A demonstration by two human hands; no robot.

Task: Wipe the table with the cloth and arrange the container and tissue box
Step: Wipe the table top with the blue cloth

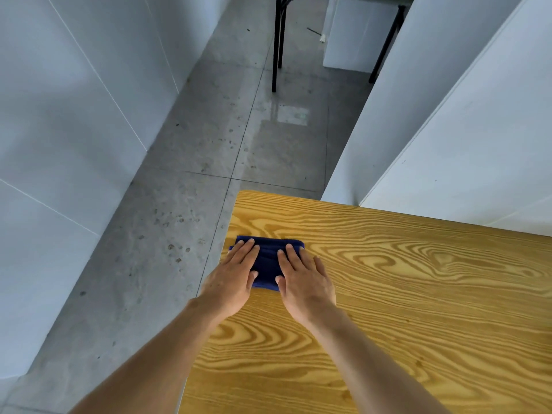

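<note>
Both our hands, left (234,274) and right (306,277), lie flat with fingers straight, pressing the folded blue cloth (267,265) near the wooden surface's (418,294) edge at about 9 o'clock.

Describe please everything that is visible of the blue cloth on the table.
The cloth is dark blue, looks soft like towelling, and is folded into a small flat pad with creases across it. It lies on the wooden table near its far left corner, its left end at the table's edge. Both hands press it flat with straight fingers: the left hand covers its left part, the right hand its right part. Only the middle strip and the far edge show.
</note>
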